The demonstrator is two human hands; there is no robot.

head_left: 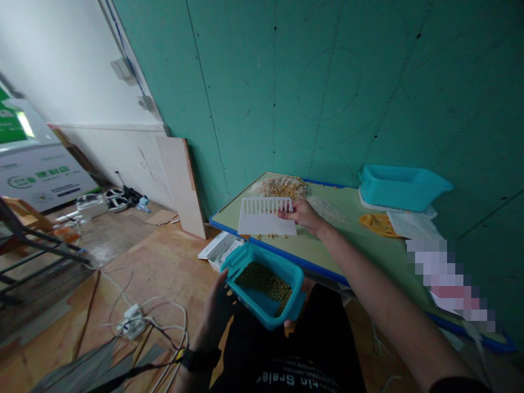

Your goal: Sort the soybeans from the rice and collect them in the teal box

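My left hand [219, 295] is closed on the left end of a teal plastic bin [301, 278], held above my lap in front of the table edge. Inside the bin lie dark green beans [260, 277] and some paler yellowish ones. My right hand [302, 213] grips the right side of a white plastic scraper [266, 224] with a row of slots along its top. The scraper stands tilted over the table, in front of a heap of yellow beans [282, 188] and pale grains. A few yellow beans [272, 236] lie along its lower edge.
The table [360, 254] has a blue rim and stands against a green wall. A second teal bin [403, 185] sits at its back right, beside a yellow cloth [379, 224]. An open white box [223, 248] is below the table's left edge. Cables and a power strip [133, 322] lie on the floor.
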